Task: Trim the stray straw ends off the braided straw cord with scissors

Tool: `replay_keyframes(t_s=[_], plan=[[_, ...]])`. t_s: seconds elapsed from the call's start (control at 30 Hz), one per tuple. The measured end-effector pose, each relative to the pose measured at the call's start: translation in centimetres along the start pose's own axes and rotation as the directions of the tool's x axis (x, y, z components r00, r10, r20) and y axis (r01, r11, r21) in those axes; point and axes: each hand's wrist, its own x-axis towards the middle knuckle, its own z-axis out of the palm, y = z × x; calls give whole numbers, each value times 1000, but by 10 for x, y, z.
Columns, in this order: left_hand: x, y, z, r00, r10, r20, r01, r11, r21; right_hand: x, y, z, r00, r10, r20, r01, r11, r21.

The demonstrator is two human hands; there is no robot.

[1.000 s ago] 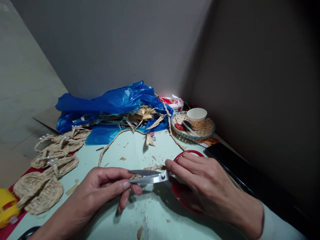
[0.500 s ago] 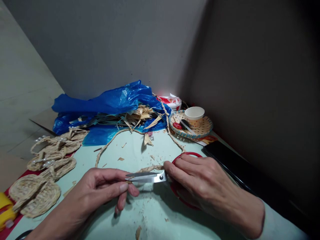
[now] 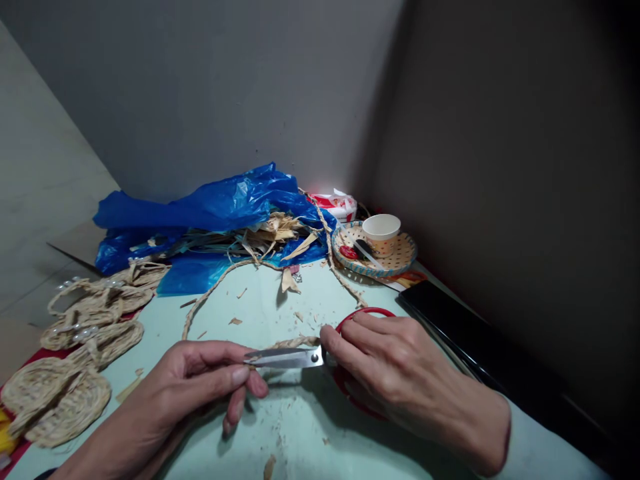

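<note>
My right hand [image 3: 400,367] grips red-handled scissors [image 3: 290,359] over the table. Their blades look nearly closed and point left, with the tips at the fingertips of my left hand [image 3: 195,377]. My left hand pinches part of a braided straw cord [image 3: 299,341] between thumb and forefinger; the exact spot is hidden behind the blades and fingers. The cord shows just behind the blades. Further back, it loops over the table on both sides and up toward the blue plastic bag [image 3: 200,210].
Dried husk strips [image 3: 275,233] spill from the bag. Woven straw sandals [image 3: 75,393] with pearl beads line the left. At back right stands a woven tray [image 3: 407,257] with a paper cup [image 3: 383,230]. A long black object [image 3: 450,327] lies on the right. Scraps dot the pale-green tabletop [image 3: 280,447].
The scissor blades, slightly parted before, have come together by my left fingertips. The whole view has shifted a little, so things sit further left; both hands keep their hold.
</note>
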Motion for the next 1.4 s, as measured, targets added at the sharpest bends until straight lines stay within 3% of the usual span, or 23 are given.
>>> replay_keyframes(t_s=[0.1, 0.2, 0.27, 0.37, 0.47, 0.57, 0.7, 0.77, 0.83, 0.9, 1.03, 1.17, 1.27, 1.4], plan=[[2, 1, 1, 1000, -6, -1, 6, 999, -49, -2, -1, 1, 999, 9, 38, -10, 1000, 25], [-2, 0, 2, 999, -12, -43, 7, 992, -125, -1, 1, 1, 983, 160, 85, -173, 970, 171], [-4, 0, 4, 994, -11, -109, -5, 990, -143, 0, 4, 1, 927, 352, 129, -375, 874, 308], [-6, 0, 7, 978, 41, -206, -45, 999, -15, 4, 7, 2, 783, 564, 264, -613, 625, 483], [-5, 2, 10, 951, 153, -267, -106, 978, 181, 5, 6, 5, 715, 558, 422, -684, 432, 587], [-4, 4, 12, 920, 218, -324, -110, 941, 320, 4, 3, 8, 705, 486, 517, -698, 344, 628], [-4, 1, 14, 864, 300, -403, -147, 918, 368, 3, 0, 11, 678, 446, 584, -714, 213, 667], [-4, -2, 13, 833, 386, -397, -226, 892, 392, 4, 0, 10, 682, 440, 584, -716, 237, 657], [-4, -4, 13, 802, 468, -372, -291, 849, 440, 6, 0, 9, 700, 452, 553, -705, 321, 632], [-5, -5, 12, 802, 469, -371, -279, 842, 461, 7, -1, 8, 724, 493, 482, -681, 400, 614], [-6, -2, 11, 882, 275, -383, -140, 928, 344, 7, -2, 9, 758, 564, 328, -623, 476, 620], [-4, 2, 13, 973, 105, -206, -64, 979, 196, 5, -5, 9, 769, 582, 262, -583, 473, 660], [-4, 2, 14, 987, 64, -144, -38, 983, 181, 4, -7, 8, 771, 599, 217, -561, 475, 678], [-6, 2, 15, 980, 56, -193, -52, 998, 27, 4, -9, 8, 789, 575, 217, -545, 490, 680]])
